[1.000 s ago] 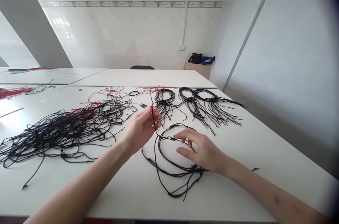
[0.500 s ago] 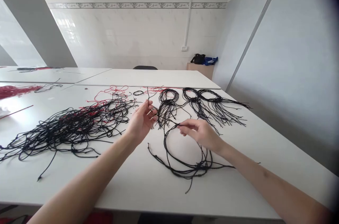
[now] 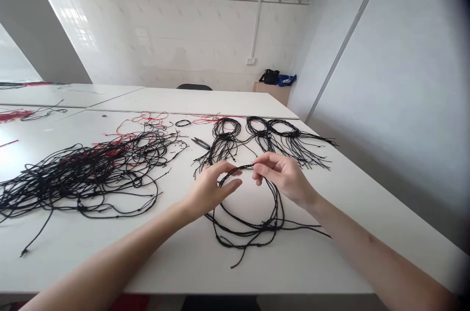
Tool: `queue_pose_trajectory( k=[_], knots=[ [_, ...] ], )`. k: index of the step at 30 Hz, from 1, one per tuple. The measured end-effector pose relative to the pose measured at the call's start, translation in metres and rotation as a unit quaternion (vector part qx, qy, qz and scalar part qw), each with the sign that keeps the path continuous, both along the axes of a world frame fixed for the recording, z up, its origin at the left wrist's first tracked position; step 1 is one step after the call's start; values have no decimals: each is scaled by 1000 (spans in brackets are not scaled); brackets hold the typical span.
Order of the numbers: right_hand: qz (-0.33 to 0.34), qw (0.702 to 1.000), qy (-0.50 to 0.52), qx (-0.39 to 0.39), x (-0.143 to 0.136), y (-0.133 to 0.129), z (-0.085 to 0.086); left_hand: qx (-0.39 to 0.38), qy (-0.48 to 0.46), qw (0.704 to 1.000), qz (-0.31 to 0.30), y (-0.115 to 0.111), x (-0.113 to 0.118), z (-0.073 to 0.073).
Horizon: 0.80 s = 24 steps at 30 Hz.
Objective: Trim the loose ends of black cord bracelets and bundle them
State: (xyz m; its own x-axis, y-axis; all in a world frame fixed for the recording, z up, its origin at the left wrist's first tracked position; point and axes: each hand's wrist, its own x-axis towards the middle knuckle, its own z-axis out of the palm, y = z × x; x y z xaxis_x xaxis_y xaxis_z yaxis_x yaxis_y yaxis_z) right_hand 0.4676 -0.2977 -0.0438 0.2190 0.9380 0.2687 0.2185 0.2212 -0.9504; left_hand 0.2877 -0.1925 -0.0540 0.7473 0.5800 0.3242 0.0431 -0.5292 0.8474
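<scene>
A loose ring of black braided cords (image 3: 281,208) lies on the white table in front of me, with cord ends trailing left and right. My right hand (image 3: 282,176) pinches the far side of this ring between thumb and fingertips. At the ring's upper left is my left hand (image 3: 211,188), its thumb and fingers spread apart with the cord running between them. Just beyond it, dark thread snips (image 3: 201,143) rest beside a tied bundle of black cords (image 3: 224,137).
Two more tied black bundles (image 3: 259,133) lie at the back right. On the left spreads a big tangle of black cords (image 3: 73,174), with red cord (image 3: 150,117) behind it. A small black ring (image 3: 182,123) sits farther back. The table's front edge (image 3: 205,294) is close.
My left hand has come down and toward me from the cord end it held upright, and its fingers have spread at the ring. My right hand still pinches cord. The snips have come into view.
</scene>
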Motion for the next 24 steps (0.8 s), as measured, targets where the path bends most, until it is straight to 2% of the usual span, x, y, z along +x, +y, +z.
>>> queue_pose_trajectory(
  k=[3, 6, 10, 14, 18, 21, 24],
  knots=[
    [20, 999, 49, 9, 4, 1, 0, -33, 51, 998, -26, 3, 0, -2],
    [32, 988, 151, -16, 9, 2, 0, -79, 35, 995, -58, 7, -1, 0],
    [38, 946, 317, -56, 11, 2, 2, -158, 9, 984, -78, 10, -1, 4],
    [60, 906, 412, -76, 13, 2, 7, -248, -19, 966, -64, 14, 1, 2],
    [54, 889, 451, -53, 20, 2, 11, -319, -51, 946, -36, 18, 1, 1],
    [0, 901, 433, -24, 26, 1, 14, -367, -58, 928, -23, 19, 1, 5],
    [-52, 905, 423, -17, 30, 1, 15, -390, -40, 919, -40, 17, 0, 8]
  ],
)
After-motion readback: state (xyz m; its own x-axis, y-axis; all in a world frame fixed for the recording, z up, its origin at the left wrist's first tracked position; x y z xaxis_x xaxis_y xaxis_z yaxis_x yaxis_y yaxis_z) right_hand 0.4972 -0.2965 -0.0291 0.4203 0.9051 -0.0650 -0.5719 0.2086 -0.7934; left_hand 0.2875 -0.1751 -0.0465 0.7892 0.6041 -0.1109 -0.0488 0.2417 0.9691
